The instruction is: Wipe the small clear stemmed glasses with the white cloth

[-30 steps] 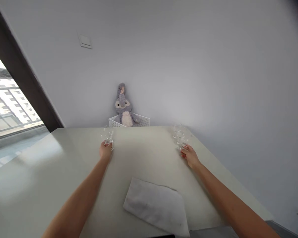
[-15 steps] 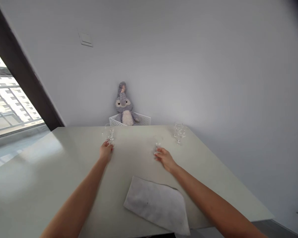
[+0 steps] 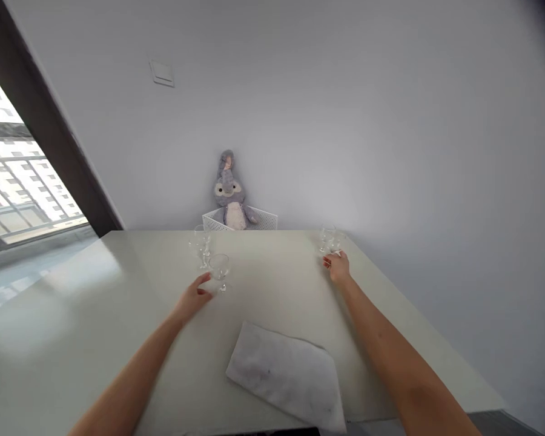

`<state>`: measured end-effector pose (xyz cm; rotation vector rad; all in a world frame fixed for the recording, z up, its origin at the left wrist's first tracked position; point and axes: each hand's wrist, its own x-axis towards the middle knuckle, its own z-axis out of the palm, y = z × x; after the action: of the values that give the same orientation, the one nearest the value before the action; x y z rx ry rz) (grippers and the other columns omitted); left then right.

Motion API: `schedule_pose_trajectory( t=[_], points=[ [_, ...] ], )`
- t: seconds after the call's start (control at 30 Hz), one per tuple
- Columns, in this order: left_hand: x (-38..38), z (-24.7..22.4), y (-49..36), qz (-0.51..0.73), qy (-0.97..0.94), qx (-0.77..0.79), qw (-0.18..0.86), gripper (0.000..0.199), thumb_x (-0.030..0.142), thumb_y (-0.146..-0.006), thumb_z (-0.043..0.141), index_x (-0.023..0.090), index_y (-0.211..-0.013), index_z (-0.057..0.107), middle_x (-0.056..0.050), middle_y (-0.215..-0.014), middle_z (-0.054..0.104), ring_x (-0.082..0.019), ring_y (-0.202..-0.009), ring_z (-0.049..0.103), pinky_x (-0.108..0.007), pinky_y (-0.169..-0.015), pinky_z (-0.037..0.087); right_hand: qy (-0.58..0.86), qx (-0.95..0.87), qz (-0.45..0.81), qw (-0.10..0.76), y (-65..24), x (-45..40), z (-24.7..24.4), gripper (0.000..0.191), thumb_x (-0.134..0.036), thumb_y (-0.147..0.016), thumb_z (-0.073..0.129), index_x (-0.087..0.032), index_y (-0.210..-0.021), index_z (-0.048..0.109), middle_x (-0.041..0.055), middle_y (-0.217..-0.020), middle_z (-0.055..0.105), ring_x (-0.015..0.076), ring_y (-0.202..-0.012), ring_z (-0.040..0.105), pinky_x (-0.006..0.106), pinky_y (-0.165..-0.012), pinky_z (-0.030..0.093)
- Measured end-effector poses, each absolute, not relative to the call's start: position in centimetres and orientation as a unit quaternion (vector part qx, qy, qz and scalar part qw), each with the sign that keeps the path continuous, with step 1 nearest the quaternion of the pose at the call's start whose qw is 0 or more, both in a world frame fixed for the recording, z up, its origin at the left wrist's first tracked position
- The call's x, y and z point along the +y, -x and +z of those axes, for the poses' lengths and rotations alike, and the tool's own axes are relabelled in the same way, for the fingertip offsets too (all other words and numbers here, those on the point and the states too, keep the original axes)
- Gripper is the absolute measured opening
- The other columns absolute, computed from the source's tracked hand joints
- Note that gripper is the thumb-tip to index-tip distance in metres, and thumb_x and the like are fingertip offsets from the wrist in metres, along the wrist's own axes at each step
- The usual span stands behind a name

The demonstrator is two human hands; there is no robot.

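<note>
My left hand [image 3: 194,299] is beside a clear stemmed glass [image 3: 218,267] that stands upright on the left half of the table. Its thumb and fingers are apart, with the fingertips close to the glass. Just behind, more stemmed glasses [image 3: 200,243] stand in a group. Farther right, my right hand [image 3: 337,265] has its fingers closed at the lower part of a stemmed glass [image 3: 335,243], whose foot is hidden. Another glass [image 3: 325,236] is close by it at the table's back right.
A grey-white cloth [image 3: 287,372] lies at the front of the pale table [image 3: 263,290]. Behind the back edge, a grey plush toy [image 3: 233,197] sits in a white perforated basket [image 3: 267,221] against the wall. A window is at the left.
My right hand has moved right and back to the right-hand glasses. My left hand has come slightly nearer, and a glass now stands beside it. No glass remains at the table's middle.
</note>
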<state>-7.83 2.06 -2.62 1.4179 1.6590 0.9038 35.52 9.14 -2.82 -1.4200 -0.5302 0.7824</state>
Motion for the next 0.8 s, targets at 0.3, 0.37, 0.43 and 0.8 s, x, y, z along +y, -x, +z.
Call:
schedule_pose_trajectory(
  t=[0.3, 0.37, 0.43, 0.8],
  points=[
    [5.4, -4.1, 4.9, 0.399, -0.55, 0.673, 0.292, 0.029, 0.032, -0.063, 0.058, 0.016, -0.085, 0.064, -0.005, -0.076, 0.064, -0.016, -0.064, 0.056, -0.025, -0.059, 0.039, 0.592, -0.293, 0.474, 0.582, -27.7, 7.9, -3.1, 0.021, -0.015, -0.062, 0.057, -0.018, -0.081, 0.05, -0.0021, -0.069, 0.054, 0.0055, -0.047, 0.049, 0.016, -0.041, 0.039],
    [5.6, -4.2, 5.9, 0.413, -0.532, 0.682, 0.283, 0.028, 0.032, -0.063, 0.056, 0.015, -0.085, 0.063, -0.005, -0.073, 0.064, -0.015, -0.062, 0.055, -0.025, -0.057, 0.038, 0.572, -0.324, 0.505, 0.559, -25.3, 6.8, -3.3, 0.017, -0.015, -0.063, 0.056, -0.017, -0.079, 0.053, -0.0006, -0.072, 0.057, 0.0055, -0.047, 0.05, 0.016, -0.041, 0.039],
    [5.9, -4.3, 7.1, 0.429, -0.512, 0.692, 0.273, 0.03, 0.032, -0.063, 0.055, 0.015, -0.087, 0.062, -0.004, -0.071, 0.063, -0.015, -0.061, 0.054, -0.025, -0.056, 0.037, 0.551, -0.353, 0.536, 0.533, -23.2, 5.7, -3.5, 0.016, -0.014, -0.063, 0.056, -0.016, -0.079, 0.055, 0.0013, -0.076, 0.06, 0.006, -0.048, 0.051, 0.017, -0.042, 0.04],
    [7.2, -3.8, 10.1, 0.499, -0.446, 0.678, 0.305, 0.033, 0.023, -0.056, 0.057, 0.016, -0.087, 0.063, 0.001, -0.061, 0.057, -0.011, -0.052, 0.048, -0.024, -0.053, 0.037, 0.452, -0.459, 0.65, 0.403, -13.2, 2.2, -2.8, 0.027, -0.015, -0.066, 0.053, -0.016, -0.092, 0.059, 0.0065, -0.095, 0.06, 0.0074, -0.059, 0.055, 0.019, -0.049, 0.042]
  ],
)
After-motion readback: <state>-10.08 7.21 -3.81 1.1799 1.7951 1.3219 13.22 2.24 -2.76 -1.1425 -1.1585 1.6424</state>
